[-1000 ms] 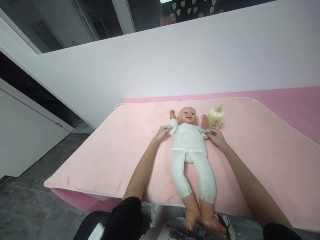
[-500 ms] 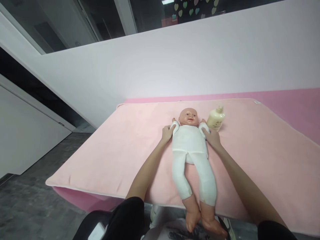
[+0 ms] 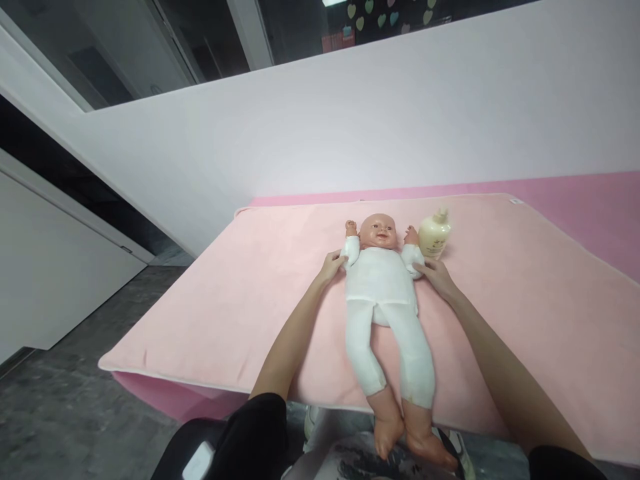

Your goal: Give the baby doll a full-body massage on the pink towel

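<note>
A baby doll (image 3: 381,287) in a white top and white leggings lies on its back on a pale pink mat (image 3: 250,293), head away from me and bare feet hanging over the near edge. My left hand (image 3: 331,266) holds the doll's sleeved arm on the left side, fingers closed round it. On the other side my right hand (image 3: 434,274) grips the doll's other sleeved arm. Both doll arms are bent upward beside the head. A cream lotion bottle (image 3: 434,235) stands just beyond my right hand.
The mat covers a darker pink table (image 3: 590,200) that runs off to the right. A white wall (image 3: 320,120) rises behind it. Grey floor (image 3: 60,400) lies at the left, and a printed cloth on my lap (image 3: 360,463) shows below the doll's feet.
My hands pushed the doll's arms in toward its shoulders half a second ago, then drew back slightly; the doll's small hands show again beside its head.
</note>
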Demonstrator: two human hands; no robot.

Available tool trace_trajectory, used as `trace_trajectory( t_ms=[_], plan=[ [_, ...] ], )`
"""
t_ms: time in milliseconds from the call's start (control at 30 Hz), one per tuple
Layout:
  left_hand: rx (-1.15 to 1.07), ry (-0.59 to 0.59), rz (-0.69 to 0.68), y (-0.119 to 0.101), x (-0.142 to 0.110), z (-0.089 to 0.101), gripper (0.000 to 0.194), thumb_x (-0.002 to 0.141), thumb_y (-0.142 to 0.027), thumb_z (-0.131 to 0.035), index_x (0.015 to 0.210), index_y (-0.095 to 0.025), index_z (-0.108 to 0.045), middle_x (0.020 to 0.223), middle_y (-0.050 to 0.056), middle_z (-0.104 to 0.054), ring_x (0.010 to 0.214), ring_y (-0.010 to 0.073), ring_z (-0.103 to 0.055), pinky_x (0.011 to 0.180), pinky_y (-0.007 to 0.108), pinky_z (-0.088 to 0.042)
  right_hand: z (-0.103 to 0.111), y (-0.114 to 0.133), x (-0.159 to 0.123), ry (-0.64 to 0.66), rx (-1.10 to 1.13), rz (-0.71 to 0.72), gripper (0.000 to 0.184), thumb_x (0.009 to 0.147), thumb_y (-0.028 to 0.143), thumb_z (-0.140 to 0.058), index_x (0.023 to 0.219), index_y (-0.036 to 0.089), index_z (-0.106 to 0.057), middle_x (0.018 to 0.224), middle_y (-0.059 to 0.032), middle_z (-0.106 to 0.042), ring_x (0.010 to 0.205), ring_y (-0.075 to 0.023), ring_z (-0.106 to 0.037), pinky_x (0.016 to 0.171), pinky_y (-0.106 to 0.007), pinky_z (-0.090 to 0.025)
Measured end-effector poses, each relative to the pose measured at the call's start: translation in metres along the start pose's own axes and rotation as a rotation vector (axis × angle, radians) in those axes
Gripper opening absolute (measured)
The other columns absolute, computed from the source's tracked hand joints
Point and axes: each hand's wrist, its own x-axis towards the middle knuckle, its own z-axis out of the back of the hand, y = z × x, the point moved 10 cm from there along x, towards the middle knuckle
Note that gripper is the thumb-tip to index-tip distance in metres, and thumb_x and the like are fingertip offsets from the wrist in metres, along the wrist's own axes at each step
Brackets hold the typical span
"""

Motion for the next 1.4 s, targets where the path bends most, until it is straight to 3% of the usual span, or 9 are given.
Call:
trace_trajectory(
  t_ms=[267, 500, 567, 667, 767, 933, 1133, 1267, 1400],
  plan=[
    [-0.006, -0.013, 0.08, -0.005, -0.006, 0.004, 0.015, 0.052, -0.022, -0.066, 0.064, -0.013, -0.067, 0.066, 0.002, -0.065, 0.068, 0.0141, -0.054, 0.07, 0.027, -0.043, 0.003, 0.0, -0.001, 0.039, 0.056, -0.008, 0.024, 0.05, 0.026, -0.074, 0.073, 0.019, -0.074, 0.092, -0.0054, -0.071, 0.096, -0.0275, -0.061, 0.088, -0.04, -0.048],
    [-0.05, 0.013, 0.064, -0.004, -0.002, 0.013, 0.026, 0.05, -0.021, -0.07, 0.074, -0.013, -0.074, 0.094, 0.01, -0.072, 0.091, 0.0229, -0.063, 0.087, 0.037, -0.047, 0.001, -0.009, 0.001, 0.119, 0.09, 0.061, 0.012, 0.056, 0.024, -0.067, 0.066, 0.022, -0.074, 0.104, -0.0067, -0.069, 0.1, -0.0238, -0.061, 0.094, -0.039, -0.046],
    [-0.015, 0.007, 0.044, -0.006, 0.0, 0.016, 0.018, 0.049, -0.017, -0.069, 0.066, -0.015, -0.073, 0.093, 0.01, -0.072, 0.093, 0.0224, -0.064, 0.09, 0.037, -0.046, 0.004, -0.013, 0.001, 0.103, 0.099, 0.059, 0.004, 0.057, 0.023, -0.068, 0.058, 0.021, -0.07, 0.102, -0.0062, -0.069, 0.098, -0.0225, -0.061, 0.095, -0.039, -0.045],
    [0.003, 0.003, 0.026, -0.006, 0.001, 0.017, 0.009, 0.05, -0.014, -0.066, 0.058, -0.016, -0.07, 0.091, 0.009, -0.072, 0.092, 0.0215, -0.064, 0.091, 0.037, -0.046, 0.008, -0.017, 0.002, 0.082, 0.077, 0.06, 0.01, 0.058, 0.023, -0.068, 0.049, 0.02, -0.065, 0.1, -0.0054, -0.069, 0.096, -0.0221, -0.062, 0.097, -0.04, -0.043],
    [-0.008, 0.002, 0.04, -0.004, -0.001, 0.015, 0.009, 0.051, -0.015, -0.065, 0.059, -0.016, -0.071, 0.087, 0.008, -0.072, 0.087, 0.0206, -0.064, 0.087, 0.036, -0.046, 0.006, -0.014, 0.001, 0.093, 0.092, 0.066, 0.004, 0.058, 0.023, -0.068, 0.055, 0.021, -0.068, 0.101, -0.0052, -0.07, 0.098, -0.0236, -0.062, 0.096, -0.04, -0.045],
    [-0.061, -0.008, 0.056, -0.001, -0.003, 0.01, 0.018, 0.055, -0.022, -0.068, 0.07, -0.013, -0.072, 0.075, 0.005, -0.07, 0.074, 0.0173, -0.06, 0.076, 0.031, -0.045, 0.005, -0.003, -0.001, 0.045, 0.047, 0.061, 0.029, 0.061, 0.035, -0.071, 0.086, 0.021, -0.075, 0.102, -0.0054, -0.07, 0.102, -0.026, -0.061, 0.095, -0.041, -0.046],
    [-0.026, 0.027, 0.048, -0.007, -0.005, 0.003, 0.025, 0.06, -0.035, -0.073, 0.069, -0.012, -0.07, 0.069, 0.003, -0.065, 0.068, 0.0128, -0.055, 0.071, 0.026, -0.042, 0.006, -0.007, 0.002, -0.038, -0.024, 0.003, 0.045, 0.06, 0.058, -0.072, 0.078, 0.016, -0.072, 0.087, -0.0068, -0.071, 0.086, -0.0253, -0.063, 0.082, -0.039, -0.05],
    [0.035, -0.007, 0.05, -0.003, -0.004, 0.004, 0.038, 0.065, -0.049, -0.072, 0.066, -0.012, -0.066, 0.063, 0.002, -0.059, 0.061, 0.0103, -0.049, 0.062, 0.024, -0.037, 0.005, -0.009, 0.003, -0.079, -0.059, -0.015, 0.051, 0.06, 0.062, -0.07, 0.079, 0.015, -0.071, 0.086, -0.0075, -0.07, 0.079, -0.0227, -0.062, 0.074, -0.034, -0.05],
    [0.126, -0.089, 0.079, 0.009, 0.004, 0.008, 0.046, 0.063, -0.058, -0.07, 0.057, -0.013, -0.059, 0.053, -0.001, -0.048, 0.052, 0.0084, -0.039, 0.052, 0.024, -0.028, 0.003, -0.004, 0.004, -0.155, -0.196, 0.007, 0.051, 0.065, 0.064, -0.063, 0.07, 0.013, -0.066, 0.068, -0.0054, -0.065, 0.064, -0.0178, -0.056, 0.058, -0.028, -0.043]
  ],
)
